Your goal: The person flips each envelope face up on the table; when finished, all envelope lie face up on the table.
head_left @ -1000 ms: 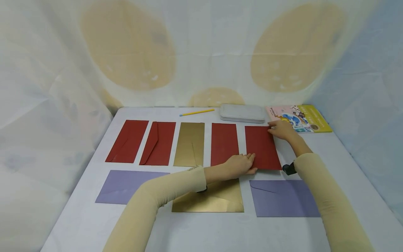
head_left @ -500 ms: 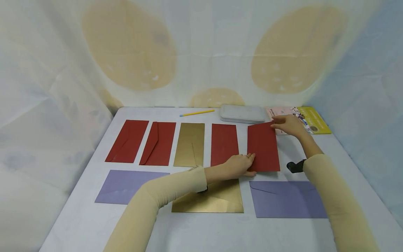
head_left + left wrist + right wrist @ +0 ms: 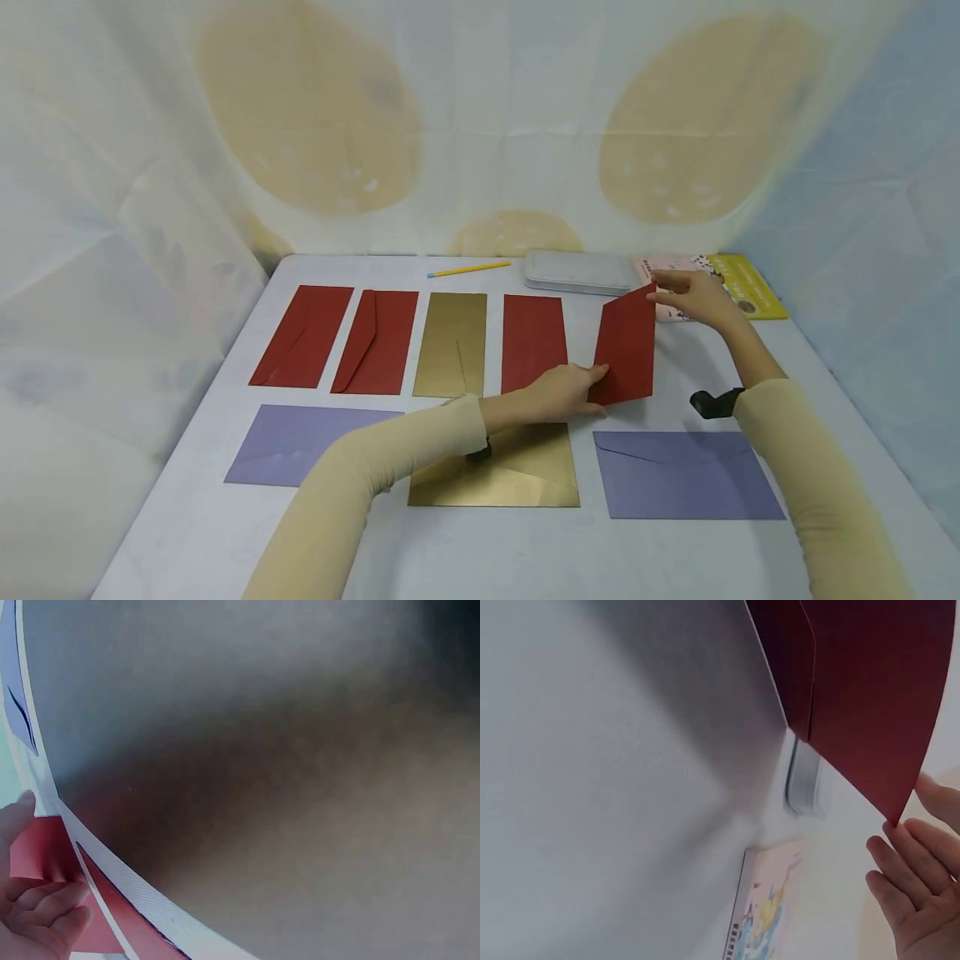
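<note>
My right hand (image 3: 697,297) pinches the far right corner of a red envelope (image 3: 630,346), whose right side is raised off the table. The right wrist view shows that corner between the thumb and fingertips of my right hand (image 3: 926,881), with the flap seam on the envelope's underside (image 3: 885,697). At the lower left edge of the same envelope, my left hand (image 3: 551,394) holds it low, near the tabletop. Blur fills most of the left wrist view, where curled fingers of my left hand (image 3: 41,919) lie against the red paper (image 3: 34,847).
Red envelopes (image 3: 303,333), (image 3: 386,350), (image 3: 534,337) and a gold one (image 3: 450,333) form a row. Nearer lie purple envelopes (image 3: 300,437), (image 3: 686,479) and a larger gold envelope (image 3: 525,475) under my left forearm. A pencil (image 3: 468,269), grey case (image 3: 577,271) and booklet (image 3: 750,287) lie behind.
The right side of the red envelope has risen from lying nearly flat to a steep tilt. My right hand has moved up with it; my left hand stays almost in place.
</note>
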Demonstrator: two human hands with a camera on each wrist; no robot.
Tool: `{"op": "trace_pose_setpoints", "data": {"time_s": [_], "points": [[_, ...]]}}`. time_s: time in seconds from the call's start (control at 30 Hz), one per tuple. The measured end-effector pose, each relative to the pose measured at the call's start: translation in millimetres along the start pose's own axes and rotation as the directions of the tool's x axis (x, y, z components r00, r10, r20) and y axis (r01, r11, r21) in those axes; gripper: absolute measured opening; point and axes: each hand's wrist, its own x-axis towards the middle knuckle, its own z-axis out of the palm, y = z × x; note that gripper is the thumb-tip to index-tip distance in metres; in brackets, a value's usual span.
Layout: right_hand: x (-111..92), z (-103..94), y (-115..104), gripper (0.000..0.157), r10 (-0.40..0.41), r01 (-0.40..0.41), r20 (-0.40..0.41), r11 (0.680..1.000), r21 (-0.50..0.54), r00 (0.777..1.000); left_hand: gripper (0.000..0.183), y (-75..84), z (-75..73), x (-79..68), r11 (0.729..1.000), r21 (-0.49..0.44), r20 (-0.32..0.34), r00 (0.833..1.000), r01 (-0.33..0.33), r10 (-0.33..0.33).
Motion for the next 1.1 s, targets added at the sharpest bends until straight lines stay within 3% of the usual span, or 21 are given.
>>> {"op": "trace_pose_setpoints", "data": {"time_s": [0.17, 0.4, 0.77, 0.93, 1.1], "points": [[-5, 0.8, -1, 0.071, 0.003, -0.001, -0.038, 0.999, 0.047, 0.999, 0.074, -1.1, -3.8, -2.3, 0.993, -0.117, -0.001, 1.0, -0.023, 0.023], [-7, -1.6, -9, 0.07, -0.014, 0.019, -0.078, 0.998, 0.059, 0.997, 0.075, 0.3, -4.3, 0.4, 0.99, -0.12, -0.035, 0.997, -0.075, 0.071], [-3, 2.0, -11, 0.066, -0.059, 0.069, -0.108, 0.994, 0.087, 0.992, 0.078, 2.8, -4.9, 2.2, 0.988, -0.137, -0.03, 0.997, -0.073, 0.069], [-1, 4.3, -11, 0.065, -0.065, 0.077, -0.115, 0.992, 0.101, 0.991, 0.088, 0.7, -10.1, -3.5, 0.988, -0.14, -0.116, 0.992, -0.063, 0.047], [-2, 4.3, -14, 0.066, -0.058, 0.069, -0.115, 0.993, 0.1, 0.992, 0.094, -2.2, -19.7, -9.4, 0.982, -0.136, -0.237, 0.967, -0.131, 0.097]]}}
